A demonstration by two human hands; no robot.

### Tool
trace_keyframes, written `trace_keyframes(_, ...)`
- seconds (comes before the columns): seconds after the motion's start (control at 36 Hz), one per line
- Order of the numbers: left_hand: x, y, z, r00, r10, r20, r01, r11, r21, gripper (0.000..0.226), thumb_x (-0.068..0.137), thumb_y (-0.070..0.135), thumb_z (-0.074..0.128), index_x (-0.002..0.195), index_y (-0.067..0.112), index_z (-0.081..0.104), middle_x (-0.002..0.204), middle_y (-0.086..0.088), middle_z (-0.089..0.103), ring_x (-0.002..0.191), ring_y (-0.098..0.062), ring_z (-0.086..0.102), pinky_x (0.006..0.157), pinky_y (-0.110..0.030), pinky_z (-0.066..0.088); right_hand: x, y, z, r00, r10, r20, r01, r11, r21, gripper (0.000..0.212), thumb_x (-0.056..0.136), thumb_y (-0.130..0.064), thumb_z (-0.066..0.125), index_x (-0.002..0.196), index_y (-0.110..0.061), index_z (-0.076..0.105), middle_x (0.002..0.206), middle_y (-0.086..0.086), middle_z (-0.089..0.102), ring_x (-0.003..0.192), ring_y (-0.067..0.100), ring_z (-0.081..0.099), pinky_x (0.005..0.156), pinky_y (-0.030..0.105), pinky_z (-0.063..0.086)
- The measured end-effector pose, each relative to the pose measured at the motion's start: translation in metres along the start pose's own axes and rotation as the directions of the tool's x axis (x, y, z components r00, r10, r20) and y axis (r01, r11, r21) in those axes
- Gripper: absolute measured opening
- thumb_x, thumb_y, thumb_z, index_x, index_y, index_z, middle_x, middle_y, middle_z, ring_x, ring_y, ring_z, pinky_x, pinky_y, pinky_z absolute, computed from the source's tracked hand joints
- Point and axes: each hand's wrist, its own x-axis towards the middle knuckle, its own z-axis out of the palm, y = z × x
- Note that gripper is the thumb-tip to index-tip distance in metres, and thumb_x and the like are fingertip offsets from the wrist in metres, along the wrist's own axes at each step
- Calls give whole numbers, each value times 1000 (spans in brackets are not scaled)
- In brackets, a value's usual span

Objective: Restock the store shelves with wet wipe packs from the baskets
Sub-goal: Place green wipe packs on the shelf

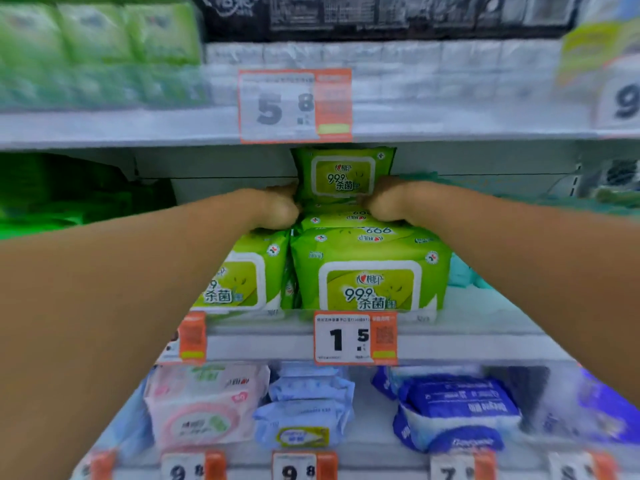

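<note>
The upright wet wipe pack (343, 174) stands at the back of the middle shelf (485, 327), on top of flat-lying green packs, pressed between the left hand (277, 207) and the right hand (384, 202); both sets of fingers look curled and clamped against its sides, though their tips are hidden behind the pack. The main risk, as I judge it, is that the soft pack has little to lean on: let go unevenly and it may tip forward over the front green packs (370, 268) near the shelf's front edge, or slide off the slippery wrapper below it. Its top sits just under the upper shelf (138, 129), so lifting it higher would likely jam it there. The forearms cross above the front row, so drawing them back carelessly could drag the left front pack (242, 278) past the edge, where the price tag (355, 337) hangs. Green packs crowd the shelf's left end and pale teal ones lie toward its right. Below, pink (204, 407), pale blue (304, 410) and dark blue packs (457, 414) fill the lower shelf. No basket is visible.
</note>
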Motion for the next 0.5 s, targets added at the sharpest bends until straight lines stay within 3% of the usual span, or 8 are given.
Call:
trace_keyframes(0.06,-23,7,-2,999,-27,-19,25,996,-89,53,107,33,35,157,18,23,162,-10,26,146,-27,29,110,-26,26,-18,-4,-2,1000,21,-3,-21,995,94,43,110,-22,31,149,-7,40,148,18,45,121,32,54,90,30,44)
trace_keyframes(0.11,-50,10,1,998,-2,-70,-10,986,-164,54,106,38,37,156,18,28,159,-9,33,144,-28,34,111,-26,29,-46,-7,-2,999,8,-38,-2,988,158,47,110,-28,29,148,-2,41,152,21,41,135,34,44,102,31,39)
trace_keyframes(0.19,-107,7,23,935,149,-323,-215,960,-180,52,101,40,46,147,15,46,148,-10,51,134,-29,47,110,-33,36,-90,-11,25,946,3,-325,100,950,297,47,103,-37,47,134,-4,57,141,19,55,129,35,51,103,37,42)
trace_keyframes(0.28,-190,-4,72,789,225,-572,-407,889,-211,42,97,30,49,132,9,59,129,-10,63,119,-27,55,100,-36,41,-152,-28,91,661,36,-749,379,846,376,28,94,-25,55,115,-9,66,118,10,65,109,27,59,91,32,42)
trace_keyframes(0.33,-245,-22,133,838,142,-528,-335,896,-291,34,96,26,51,123,8,61,118,-11,65,109,-28,57,93,-38,44,-201,-53,157,638,35,-769,458,786,415,19,92,-16,56,107,-8,65,107,9,65,100,25,58,86,32,41)
trace_keyframes(0.42,-329,-58,241,986,-158,-42,117,863,-492,39,86,33,59,118,13,64,116,-11,66,107,-32,63,91,-38,50,-265,-83,286,939,-48,-341,287,657,698,23,88,-12,62,110,-8,65,103,8,68,95,22,63,88,37,51)
trace_keyframes(0.44,-356,-71,273,956,-255,141,292,824,-486,41,83,36,62,117,13,65,116,-11,66,107,-32,63,91,-37,50,-284,-87,328,986,-107,-127,166,654,738,28,87,-13,66,114,-7,64,107,10,69,98,23,65,90,40,52)
trace_keyframes(0.5,-410,-88,321,849,-387,359,520,731,-441,47,79,41,68,114,10,67,112,-15,68,103,-35,65,90,-40,52,-325,-88,395,939,-219,266,-12,750,661,44,87,-16,73,128,-7,60,124,11,63,115,26,60,101,34,46)
